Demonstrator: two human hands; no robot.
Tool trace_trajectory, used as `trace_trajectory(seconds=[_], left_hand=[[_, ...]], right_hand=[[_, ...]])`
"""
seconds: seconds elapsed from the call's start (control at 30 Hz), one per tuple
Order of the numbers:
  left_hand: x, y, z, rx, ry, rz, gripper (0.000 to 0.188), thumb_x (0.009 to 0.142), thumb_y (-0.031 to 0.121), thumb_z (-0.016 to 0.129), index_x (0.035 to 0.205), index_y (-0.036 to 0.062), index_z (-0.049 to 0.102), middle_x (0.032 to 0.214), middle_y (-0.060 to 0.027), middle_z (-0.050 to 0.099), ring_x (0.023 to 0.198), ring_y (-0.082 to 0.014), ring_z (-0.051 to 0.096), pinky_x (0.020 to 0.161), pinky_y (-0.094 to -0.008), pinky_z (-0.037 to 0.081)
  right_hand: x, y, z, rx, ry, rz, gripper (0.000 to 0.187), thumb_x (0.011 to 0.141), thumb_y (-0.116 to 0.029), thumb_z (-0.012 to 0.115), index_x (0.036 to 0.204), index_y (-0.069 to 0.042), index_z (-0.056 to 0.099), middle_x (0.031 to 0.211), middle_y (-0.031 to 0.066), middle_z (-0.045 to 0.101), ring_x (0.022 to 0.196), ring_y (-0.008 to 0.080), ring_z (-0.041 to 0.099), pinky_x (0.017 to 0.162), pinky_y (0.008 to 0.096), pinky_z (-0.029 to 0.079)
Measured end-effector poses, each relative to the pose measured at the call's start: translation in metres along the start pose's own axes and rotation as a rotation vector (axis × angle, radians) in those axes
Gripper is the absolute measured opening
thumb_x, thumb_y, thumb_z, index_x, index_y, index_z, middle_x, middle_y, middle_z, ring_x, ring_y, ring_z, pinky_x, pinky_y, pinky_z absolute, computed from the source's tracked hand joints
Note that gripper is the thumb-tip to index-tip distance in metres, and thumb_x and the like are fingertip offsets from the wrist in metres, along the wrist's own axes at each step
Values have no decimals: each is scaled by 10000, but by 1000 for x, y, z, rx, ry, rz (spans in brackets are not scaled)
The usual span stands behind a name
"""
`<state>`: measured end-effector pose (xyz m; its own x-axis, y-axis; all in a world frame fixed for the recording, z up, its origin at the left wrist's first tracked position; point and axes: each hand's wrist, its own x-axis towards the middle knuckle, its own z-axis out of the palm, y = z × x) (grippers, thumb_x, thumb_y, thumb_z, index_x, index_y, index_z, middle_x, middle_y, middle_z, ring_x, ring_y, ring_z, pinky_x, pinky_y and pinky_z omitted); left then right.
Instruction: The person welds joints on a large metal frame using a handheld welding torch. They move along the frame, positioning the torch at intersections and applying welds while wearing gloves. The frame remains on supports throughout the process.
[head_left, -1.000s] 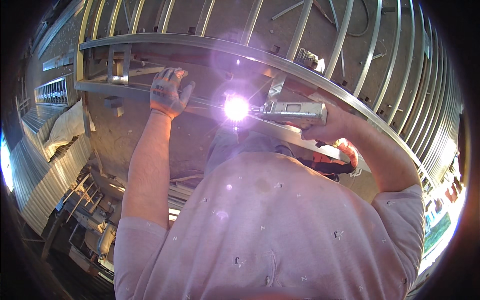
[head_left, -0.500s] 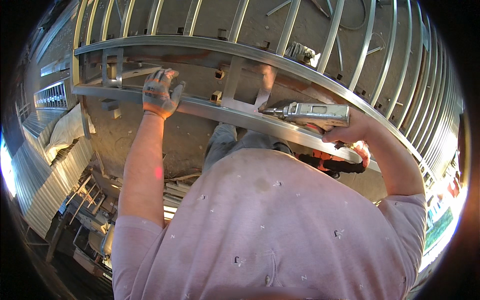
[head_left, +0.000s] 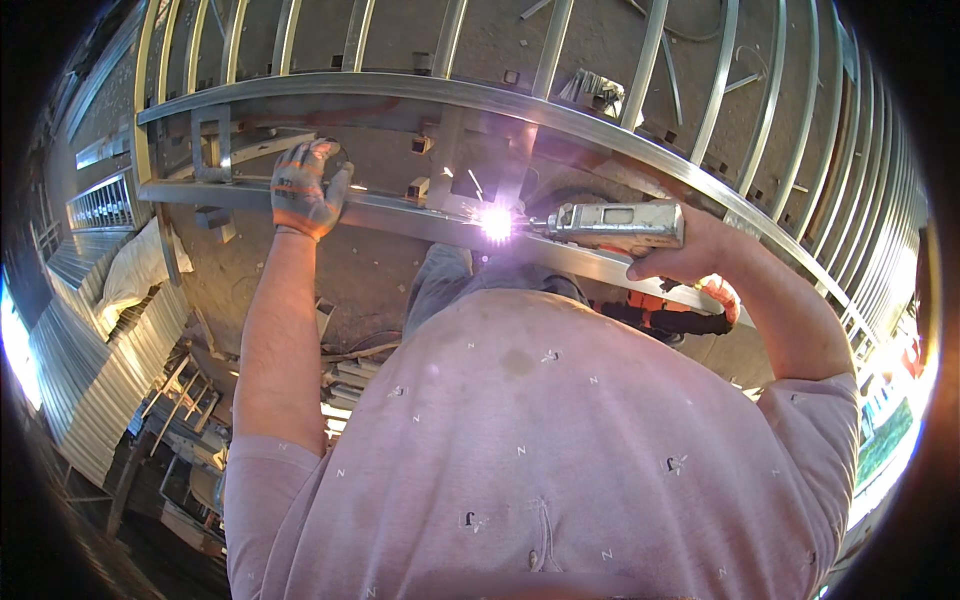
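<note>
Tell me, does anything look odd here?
The left hand is gloved, yet the right hand, holding the sparking silver tool, looks bare. Also, the pale shirt has a darker patch at the belly, perhaps a stain.

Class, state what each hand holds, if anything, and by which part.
Right hand: the silver torch, by its rear end. Left hand: on the metal rail; whether it grips cannot be told.

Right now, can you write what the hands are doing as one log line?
left hand: grey-gloved, on long silvery metal rail | right hand: holding boxy silver metal tool | bright purple-white glare: at tool's tip
</note>
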<state>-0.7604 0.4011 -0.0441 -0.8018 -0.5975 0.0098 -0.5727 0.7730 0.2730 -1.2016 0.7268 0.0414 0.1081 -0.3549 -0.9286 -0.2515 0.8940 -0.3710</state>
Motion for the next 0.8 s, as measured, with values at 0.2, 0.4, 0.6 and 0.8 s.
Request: trace_trajectory(seconds=[0.2, 0.4, 0.6, 0.8], left_hand=[[0, -2, -1, 36, 3, 64, 295, 939, 245, 757, 1192, 99, 717, 1168, -134, 760, 1121, -383, 711, 988, -491, 553], [0, -4, 0, 36, -3, 70, 304, 945, 251, 752, 1203, 96, 711, 1172, -137, 761, 1123, -387, 711, 986, -491, 556], [-3, -5, 2, 31, -59, -34, 364, 912, 331, 773, 1188, 100, 720, 1215, -136, 758, 1177, -376, 699, 1053, -512, 527], [-2, -6, 2, 12, -28, 10, 345, 898, 299, 789, 1172, 103, 715, 1196, -132, 759, 1158, -381, 702, 1023, -514, 532]], right_hand=[[-2, -7, -5, 55, -101, 46, 1027, 743, -131, 938, 1626, -109, 415, 1221, 158, 755, 930, 231, 776, 745, 386, 677], [3, -8, -4, 9, -61, -51, 1039, 746, -108, 921, 1641, -122, 394, 1192, 158, 757, 932, 244, 775, 734, 397, 682], [1, -17, -6, -41, -39, 20, 1027, 737, -123, 926, 1616, -64, 398, 1158, 170, 765, 895, 233, 778, 729, 386, 667], [-7, -30, -9, -66, -44, 82, 911, 735, -122, 925, 1535, -46, 496, 1137, 149, 768, 876, 214, 771, 729, 377, 655]])
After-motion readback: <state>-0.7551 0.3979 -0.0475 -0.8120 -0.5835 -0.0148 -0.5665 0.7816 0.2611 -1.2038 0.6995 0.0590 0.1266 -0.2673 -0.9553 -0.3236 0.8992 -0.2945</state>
